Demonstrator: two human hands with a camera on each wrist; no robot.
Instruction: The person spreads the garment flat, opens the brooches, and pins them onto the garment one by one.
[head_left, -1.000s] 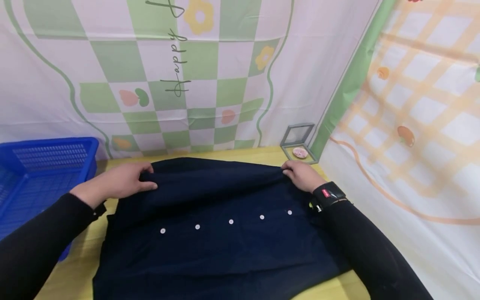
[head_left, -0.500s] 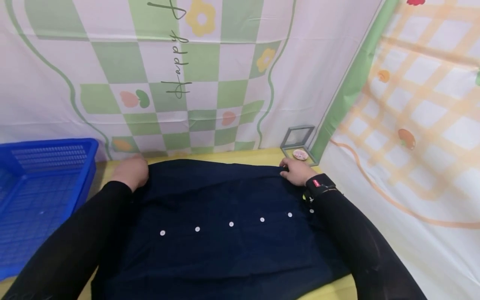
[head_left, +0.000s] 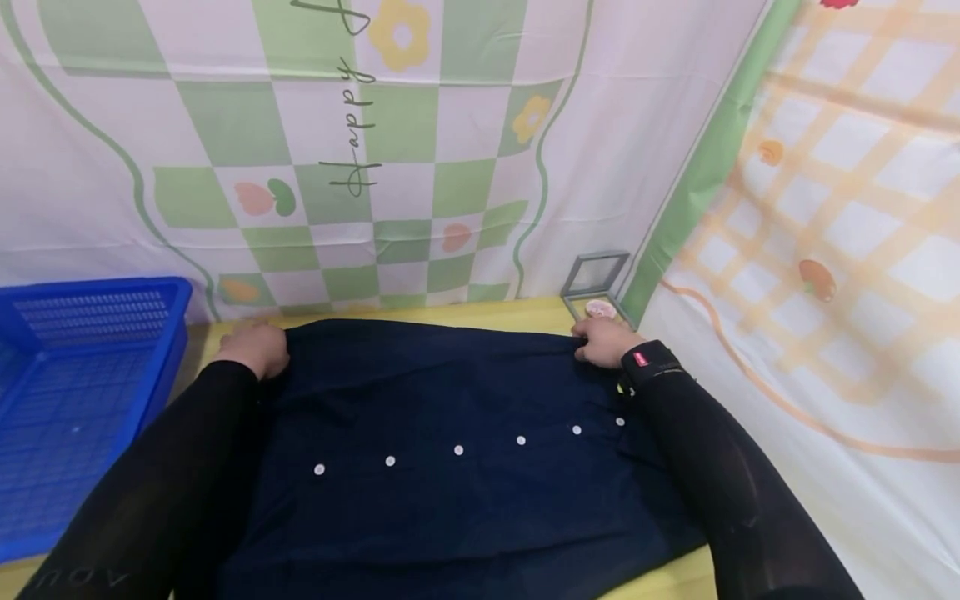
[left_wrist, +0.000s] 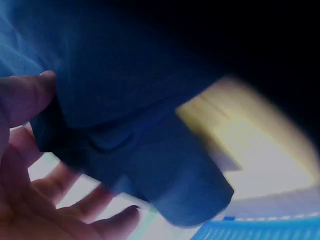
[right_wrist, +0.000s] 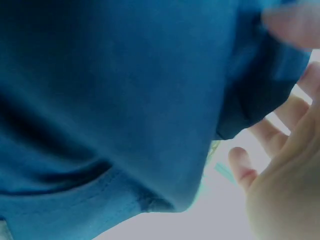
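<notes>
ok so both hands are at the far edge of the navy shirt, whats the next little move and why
Probably draw the far edge toward the buttons: the left hand and right hand each grip a far corner of the shirt, which lies flat.

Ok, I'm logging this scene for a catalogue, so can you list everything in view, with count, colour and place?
shirt: one, dark navy, spread flat across the middle of the table.
buttons: six visible, white, in a row across the shirt.
basket: one, blue plastic, at the table's left end.
small frame box: one, grey, open, holding a pinkish disc, at the far right corner.
table: one, yellow, under the shirt.
backdrop: green and white checked cloth behind, orange plaid cloth on the right.
left hand: black sleeve, holding the shirt's far left edge.
right hand: black sleeve, black wrist strap, holding the far right edge.
</notes>
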